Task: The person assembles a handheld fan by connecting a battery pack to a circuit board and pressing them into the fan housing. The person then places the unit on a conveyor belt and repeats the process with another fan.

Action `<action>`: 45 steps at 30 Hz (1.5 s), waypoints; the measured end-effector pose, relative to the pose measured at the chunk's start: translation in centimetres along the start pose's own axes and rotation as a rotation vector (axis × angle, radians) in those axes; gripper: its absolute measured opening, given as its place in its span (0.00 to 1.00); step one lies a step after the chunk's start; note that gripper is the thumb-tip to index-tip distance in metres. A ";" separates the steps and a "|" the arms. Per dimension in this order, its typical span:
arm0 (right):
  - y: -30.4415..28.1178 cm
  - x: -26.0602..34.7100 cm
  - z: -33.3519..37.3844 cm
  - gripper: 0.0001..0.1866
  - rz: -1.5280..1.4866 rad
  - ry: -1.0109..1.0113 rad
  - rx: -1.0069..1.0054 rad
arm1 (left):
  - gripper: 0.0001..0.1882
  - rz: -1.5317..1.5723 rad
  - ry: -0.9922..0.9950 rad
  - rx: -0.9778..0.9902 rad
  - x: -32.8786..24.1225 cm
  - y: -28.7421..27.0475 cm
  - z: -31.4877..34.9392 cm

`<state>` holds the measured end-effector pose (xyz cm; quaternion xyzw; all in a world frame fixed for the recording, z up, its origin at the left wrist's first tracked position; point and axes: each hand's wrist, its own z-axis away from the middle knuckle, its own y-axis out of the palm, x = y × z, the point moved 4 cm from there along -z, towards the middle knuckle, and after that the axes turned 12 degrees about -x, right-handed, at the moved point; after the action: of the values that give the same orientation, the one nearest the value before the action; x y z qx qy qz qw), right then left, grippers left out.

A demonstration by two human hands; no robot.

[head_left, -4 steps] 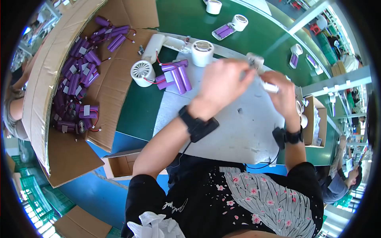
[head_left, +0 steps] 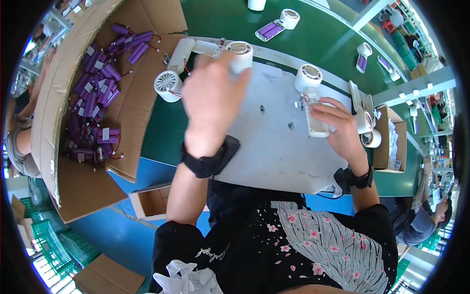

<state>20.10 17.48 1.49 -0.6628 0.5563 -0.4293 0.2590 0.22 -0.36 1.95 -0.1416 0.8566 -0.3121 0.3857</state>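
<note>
two bare hands over a grey mat (head_left: 274,164). right hand (head_left: 338,120) with fingers a little apart, laid across the open handle (head_left: 318,130) of a white fan (head_left: 309,82); thumb not clearly visible, so cannot tell a firm grip from a light rest. white fan on the right part of the mat, no purple visible in the uncovered part of the handle. left hand (head_left: 213,93) blurred, thumb and fingers apart, close by a second fan (head_left: 242,62); cannot tell any contact or anything pinched. farther off on the green table (head_left: 210,19), apparently further along: a far fan (head_left: 290,19) with purple batteries (head_left: 269,31) in place, uncovered. seemingly left to fill: the handle under the right hand. also unused so far: many loose batteries (head_left: 91,105) in a cardboard box (head_left: 134,108).
</note>
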 end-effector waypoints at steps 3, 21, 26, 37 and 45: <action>1.5 -0.2 0.5 0.10 -0.079 -0.029 0.060 | 0.17 -0.239 -0.045 -0.105 2.2 -0.5 -0.3; 2.8 -1.8 1.7 0.21 -0.633 0.123 -0.404 | 0.25 0.872 -0.160 0.204 -6.8 2.2 3.3; 2.8 -3.7 3.0 0.24 -0.757 0.580 -0.423 | 0.27 0.653 0.217 0.419 -7.3 5.7 2.1; 4.1 -3.3 2.8 0.26 -0.764 0.626 -0.383 | 0.19 0.718 -0.034 0.872 -3.0 12.0 2.2; 5.0 -3.0 2.7 0.19 -0.579 0.489 -0.249 | 0.19 0.794 0.015 0.803 -2.7 11.2 2.8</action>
<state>19.84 18.77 -4.81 -0.6967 0.4395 -0.5589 -0.0954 4.04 8.30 -5.15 0.3516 0.6611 -0.4454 0.4909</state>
